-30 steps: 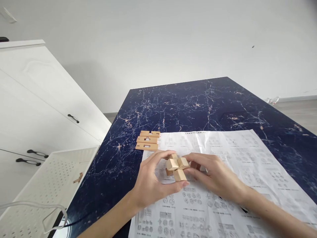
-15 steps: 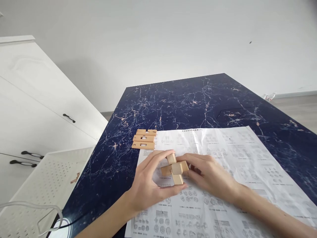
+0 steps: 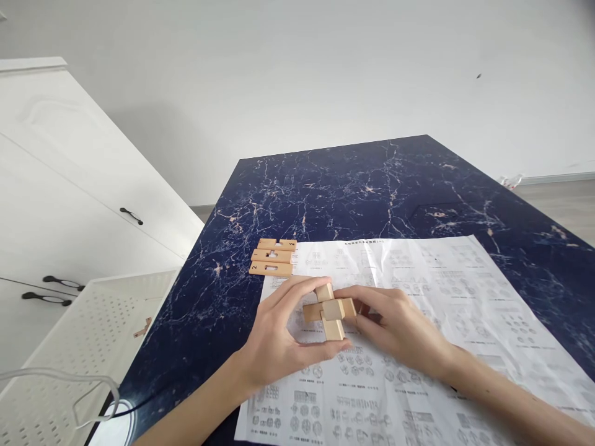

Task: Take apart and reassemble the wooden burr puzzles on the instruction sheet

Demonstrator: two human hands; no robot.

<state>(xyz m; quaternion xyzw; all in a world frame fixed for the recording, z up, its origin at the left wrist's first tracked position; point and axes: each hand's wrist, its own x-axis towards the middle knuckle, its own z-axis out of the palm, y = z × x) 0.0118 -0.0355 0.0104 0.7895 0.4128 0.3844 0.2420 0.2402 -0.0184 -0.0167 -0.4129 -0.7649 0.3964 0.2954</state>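
Note:
An interlocking wooden burr puzzle (image 3: 333, 310), its bars crossing one another, is held between both hands above a printed sheet. My left hand (image 3: 279, 331) is closed on it, with the fingertips at the upper bar end and the thumb under the lower end. From the other side my right hand (image 3: 393, 325) grips the right-hand bar end; some of its fingertips are hidden behind the wood. The printed instruction sheet (image 3: 418, 272), covered in small diagrams, lies creased beneath the hands.
Three flat wooden slotted pieces with numbers (image 3: 272, 255) lie in a row at the sheet's upper left corner. All rest on a dark blue marbled table (image 3: 325, 192). Left of it stand a white cabinet (image 3: 93, 186) and a perforated white basket (image 3: 79, 328), near a white cable (image 3: 60, 373).
The puzzle has turned slightly in the hands, and both hands keep their hold. The whole view has shifted a little with the head.

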